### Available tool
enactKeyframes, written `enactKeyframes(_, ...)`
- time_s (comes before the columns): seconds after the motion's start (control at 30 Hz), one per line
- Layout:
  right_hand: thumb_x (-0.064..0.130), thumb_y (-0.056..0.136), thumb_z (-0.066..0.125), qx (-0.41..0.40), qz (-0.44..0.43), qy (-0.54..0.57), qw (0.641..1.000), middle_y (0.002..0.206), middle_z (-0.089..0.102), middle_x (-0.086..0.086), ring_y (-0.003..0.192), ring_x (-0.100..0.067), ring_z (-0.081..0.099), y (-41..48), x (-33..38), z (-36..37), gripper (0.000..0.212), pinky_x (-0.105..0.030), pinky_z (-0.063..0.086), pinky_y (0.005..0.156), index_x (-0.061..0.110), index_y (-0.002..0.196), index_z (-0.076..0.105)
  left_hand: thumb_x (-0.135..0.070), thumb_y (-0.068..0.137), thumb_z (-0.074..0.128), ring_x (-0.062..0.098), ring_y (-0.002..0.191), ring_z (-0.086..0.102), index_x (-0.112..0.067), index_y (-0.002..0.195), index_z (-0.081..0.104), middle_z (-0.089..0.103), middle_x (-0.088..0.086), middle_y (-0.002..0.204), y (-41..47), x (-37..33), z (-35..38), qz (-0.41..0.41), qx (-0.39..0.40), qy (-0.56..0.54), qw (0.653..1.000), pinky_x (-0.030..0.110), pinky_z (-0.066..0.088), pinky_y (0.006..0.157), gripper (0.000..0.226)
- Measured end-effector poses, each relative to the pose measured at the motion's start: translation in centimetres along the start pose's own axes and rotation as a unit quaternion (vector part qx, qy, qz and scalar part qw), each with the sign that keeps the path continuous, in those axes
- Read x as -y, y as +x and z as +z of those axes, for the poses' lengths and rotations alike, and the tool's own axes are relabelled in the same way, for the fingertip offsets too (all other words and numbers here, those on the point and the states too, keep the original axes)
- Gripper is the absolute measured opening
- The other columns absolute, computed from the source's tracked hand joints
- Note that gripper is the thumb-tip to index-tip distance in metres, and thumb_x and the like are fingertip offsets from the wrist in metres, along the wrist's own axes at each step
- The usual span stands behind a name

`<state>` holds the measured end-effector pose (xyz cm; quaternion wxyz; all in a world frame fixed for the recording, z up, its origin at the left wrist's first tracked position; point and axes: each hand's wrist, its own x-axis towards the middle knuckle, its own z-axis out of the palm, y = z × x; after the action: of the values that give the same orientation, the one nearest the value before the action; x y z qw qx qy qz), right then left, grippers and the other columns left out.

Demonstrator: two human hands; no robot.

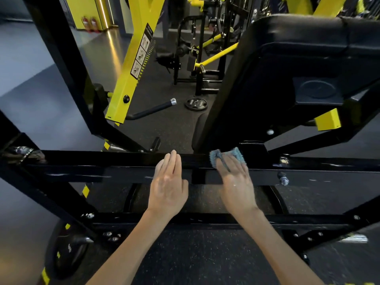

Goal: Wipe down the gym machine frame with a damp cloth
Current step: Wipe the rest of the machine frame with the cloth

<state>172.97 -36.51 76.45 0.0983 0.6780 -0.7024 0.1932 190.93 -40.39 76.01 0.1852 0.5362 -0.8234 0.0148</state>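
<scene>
Forearms (127, 249) enter from below. Black frame crossbar (92, 167) spans the view. Left hand (167, 182) lies flat on it, fingers straight, empty. Right hand (236, 182), fingers flat, presses the blue cloth (238, 155) onto the bar just beside. Judged mid-task: lower rail (205, 220) probably remains.

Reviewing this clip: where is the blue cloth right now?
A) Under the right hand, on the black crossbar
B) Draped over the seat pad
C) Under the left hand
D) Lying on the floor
A: the cloth sits under the fingers of the right hand, pressed onto the crossbar, while the left hand rests flat on the bar with nothing under it.
</scene>
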Motion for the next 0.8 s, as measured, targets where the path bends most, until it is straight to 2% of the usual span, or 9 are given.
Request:
enactKeyframes(0.17, -0.022, 0.051, 0.072, -0.024, 0.051, -0.005, 0.998, 0.12, 0.063, -0.026, 0.117, -0.044, 0.059, -1.6, -8.4, -1.6, 0.063, -0.06, 0.046, 0.098, -0.004, 0.111, 0.065, -0.024, 0.1, 0.044, 0.027, 0.152, 0.015, 0.001, 0.155, 0.018, 0.015, 0.017, 0.163, 0.7, -5.4, 1.4, 0.032, -0.006, -0.023, 0.999, 0.031, -0.003, 0.12, 0.065)
enactKeyframes(0.2, -0.024, 0.051, 0.069, -0.032, 0.055, -0.004, 0.998, 0.119, 0.064, -0.026, 0.117, -0.044, 0.059, -1.6, -9.1, -1.6, 0.061, -0.06, 0.046, 0.097, -0.005, 0.109, 0.065, -0.024, 0.101, 0.043, 0.027, 0.152, 0.014, 0.001, 0.155, 0.018, 0.014, 0.016, 0.164, 0.8, -6.0, 1.7, 0.03, -0.008, -0.026, 0.999, 0.03, -0.004, 0.12, 0.065)
enactKeyframes(0.33, -0.019, 0.061, 0.061, -0.056, 0.047, 0.0, 0.997, 0.114, 0.065, -0.025, 0.112, -0.044, 0.06, -1.1, -7.2, -1.1, 0.046, -0.059, 0.045, 0.093, -0.006, 0.105, 0.066, -0.019, 0.091, 0.06, 0.032, 0.144, 0.036, 0.005, 0.147, 0.038, 0.036, 0.021, 0.155, 0.8, -6.6, 2.1, 0.011, -0.001, 0.007, 1.0, 0.037, 0.014, 0.119, 0.064)
enactKeyframes(0.5, 0.001, 0.064, 0.076, -0.037, -0.025, 0.039, 0.998, 0.115, 0.066, -0.018, 0.114, -0.036, 0.061, 0.2, -0.3, -0.2, 0.048, -0.052, 0.047, 0.097, 0.001, 0.111, 0.068, -0.018, 0.081, 0.071, 0.034, 0.135, 0.048, 0.006, 0.139, 0.048, 0.048, 0.023, 0.146, 0.8, -6.7, 1.7, 0.021, -0.006, 0.022, 1.0, 0.043, 0.032, 0.113, 0.067)
enactKeyframes(0.57, 0.004, 0.068, 0.075, -0.027, -0.044, 0.051, 0.997, 0.118, 0.065, -0.014, 0.118, -0.032, 0.059, 0.4, 0.3, -0.2, 0.049, -0.049, 0.048, 0.099, 0.005, 0.116, 0.066, -0.02, 0.078, 0.072, 0.034, 0.132, 0.052, 0.007, 0.136, 0.052, 0.052, 0.023, 0.142, 0.7, -6.7, 1.6, 0.024, -0.011, 0.038, 0.999, 0.044, 0.037, 0.112, 0.067)
enactKeyframes(0.67, 0.0, 0.065, 0.072, -0.003, -0.037, 0.022, 0.999, 0.128, 0.06, -0.016, 0.125, -0.033, 0.055, -0.6, -2.4, -0.8, 0.062, -0.053, 0.045, 0.103, 0.004, 0.125, 0.062, -0.018, 0.077, 0.075, 0.035, 0.133, 0.05, 0.007, 0.137, 0.051, 0.05, 0.024, 0.144, 0.7, -6.7, 2.0, 0.025, -0.022, 0.04, 0.999, 0.042, 0.031, 0.116, 0.07)
enactKeyframes(0.73, -0.006, 0.061, 0.074, -0.009, 0.002, -0.013, 1.0, 0.127, 0.061, -0.019, 0.123, -0.035, 0.057, -1.5, -5.7, -1.5, 0.063, -0.055, 0.046, 0.102, 0.001, 0.123, 0.063, -0.02, 0.079, 0.073, 0.036, 0.134, 0.049, 0.008, 0.138, 0.05, 0.049, 0.024, 0.144, 0.8, -6.9, 2.2, 0.02, -0.023, 0.041, 0.999, 0.044, 0.035, 0.114, 0.068)
enactKeyframes(0.8, -0.013, 0.056, 0.078, -0.01, 0.048, -0.044, 0.998, 0.125, 0.062, -0.021, 0.121, -0.038, 0.058, -2.1, -9.0, -1.9, 0.067, -0.057, 0.046, 0.101, -0.001, 0.12, 0.063, -0.021, 0.083, 0.07, 0.036, 0.135, 0.048, 0.009, 0.138, 0.049, 0.049, 0.025, 0.144, 1.0, -7.1, 2.3, 0.02, -0.014, 0.036, 0.999, 0.044, 0.033, 0.114, 0.066)
